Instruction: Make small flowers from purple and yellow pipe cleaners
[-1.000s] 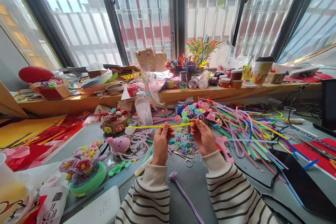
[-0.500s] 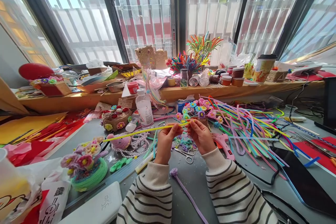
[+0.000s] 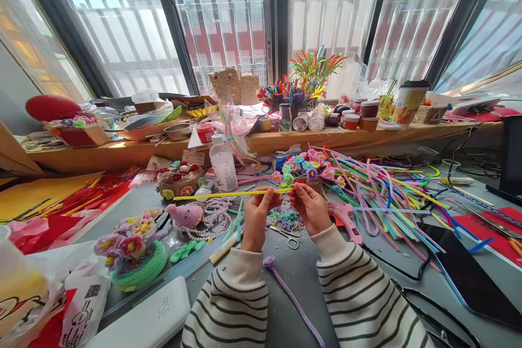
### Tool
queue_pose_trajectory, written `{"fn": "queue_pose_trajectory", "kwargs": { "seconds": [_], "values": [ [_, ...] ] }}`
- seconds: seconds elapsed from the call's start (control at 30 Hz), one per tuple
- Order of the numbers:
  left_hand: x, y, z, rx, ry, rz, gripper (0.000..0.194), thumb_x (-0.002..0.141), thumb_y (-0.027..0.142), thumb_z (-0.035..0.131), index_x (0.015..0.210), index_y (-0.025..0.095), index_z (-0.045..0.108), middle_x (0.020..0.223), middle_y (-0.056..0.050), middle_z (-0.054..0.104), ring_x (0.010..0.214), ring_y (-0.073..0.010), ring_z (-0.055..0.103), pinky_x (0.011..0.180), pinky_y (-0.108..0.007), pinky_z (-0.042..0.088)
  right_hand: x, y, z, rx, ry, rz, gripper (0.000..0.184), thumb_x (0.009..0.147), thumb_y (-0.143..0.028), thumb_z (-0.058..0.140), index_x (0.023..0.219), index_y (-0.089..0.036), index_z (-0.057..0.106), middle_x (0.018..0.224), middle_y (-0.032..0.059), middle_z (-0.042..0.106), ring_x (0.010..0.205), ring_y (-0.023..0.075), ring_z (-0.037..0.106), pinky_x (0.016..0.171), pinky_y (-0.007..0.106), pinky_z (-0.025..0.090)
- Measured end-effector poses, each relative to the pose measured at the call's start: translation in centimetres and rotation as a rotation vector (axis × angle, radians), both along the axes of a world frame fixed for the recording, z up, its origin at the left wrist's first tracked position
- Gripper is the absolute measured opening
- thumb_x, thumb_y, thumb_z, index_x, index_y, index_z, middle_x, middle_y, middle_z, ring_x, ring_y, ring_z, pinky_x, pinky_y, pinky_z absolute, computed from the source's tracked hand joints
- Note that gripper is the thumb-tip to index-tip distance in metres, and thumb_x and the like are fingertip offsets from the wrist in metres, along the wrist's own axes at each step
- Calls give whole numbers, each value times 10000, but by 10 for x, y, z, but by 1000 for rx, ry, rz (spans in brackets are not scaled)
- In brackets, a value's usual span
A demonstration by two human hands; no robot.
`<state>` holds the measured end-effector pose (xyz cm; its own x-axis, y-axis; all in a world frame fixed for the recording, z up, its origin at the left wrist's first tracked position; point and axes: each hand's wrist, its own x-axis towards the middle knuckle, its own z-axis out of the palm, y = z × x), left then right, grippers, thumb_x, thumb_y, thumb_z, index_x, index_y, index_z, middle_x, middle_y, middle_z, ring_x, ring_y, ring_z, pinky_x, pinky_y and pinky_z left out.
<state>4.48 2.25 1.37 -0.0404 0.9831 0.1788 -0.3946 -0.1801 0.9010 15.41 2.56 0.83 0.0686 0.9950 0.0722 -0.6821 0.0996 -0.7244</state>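
Observation:
A yellow pipe cleaner (image 3: 216, 195) stretches level between my hands and runs on far to the left. My left hand (image 3: 258, 216) pinches it between thumb and fingers. Its right end sits in the pinch of my right hand (image 3: 310, 208). On the table below my wrists lies a purple pipe cleaner (image 3: 291, 296) with a small knotted bloom at its top. Small scissors (image 3: 291, 238) rest between the hands, beside a heap of tiny coloured bits (image 3: 286, 216). A pink glue gun (image 3: 346, 223) lies just right of my right hand.
Many loose pipe cleaners (image 3: 391, 196) spread over the right side, near a dark phone (image 3: 468, 272). At left stand a green flower pot (image 3: 142, 266), a white power bank (image 3: 142, 315) and a pink crocheted piece (image 3: 187, 215). A clear bottle (image 3: 223, 163) stands behind.
The yellow pipe cleaner's left end has swung up, so it lies nearer level. Both hands keep their pinch on it and have shifted only slightly.

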Motion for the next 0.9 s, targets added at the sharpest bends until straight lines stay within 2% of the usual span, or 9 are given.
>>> {"fn": "queue_pose_trajectory", "kwargs": {
  "seconds": [0.13,0.33,0.6,0.8,0.9],
  "values": [
    [2,-1,1,4,36,-87,179,621,247,577,751,135,527,609,8,596,576,-86,566,600,-211,451,-1,1,-3,22,12,20,149,538,-261,662,631,-157,612,511,-36,589,440,28,498,429,107,421],
    [2,-2,2,-3,40,-55,158,621,251,576,711,132,523,561,18,586,556,-93,570,583,-212,453,-2,2,-6,30,41,69,163,569,-250,643,705,-163,618,589,-21,610,492,31,515,450,107,431],
    [3,-1,-2,4,93,-102,146,631,257,566,689,127,534,570,11,590,533,-86,560,564,-207,451,-4,5,-8,0,160,65,149,516,-217,674,640,-172,607,578,-53,577,473,22,492,429,106,429],
    [5,-3,-1,-26,138,-111,154,620,260,573,673,119,542,544,14,580,497,-86,547,546,-218,456,-4,5,-7,56,113,94,150,561,-218,651,686,-176,580,554,-55,553,474,23,491,440,103,420],
    [5,-4,0,-11,148,-89,142,615,251,579,659,122,539,554,20,576,496,-79,543,547,-212,454,-4,4,-5,67,59,52,131,559,-210,652,649,-166,566,526,-59,539,462,18,483,444,98,411]
  ]
}}
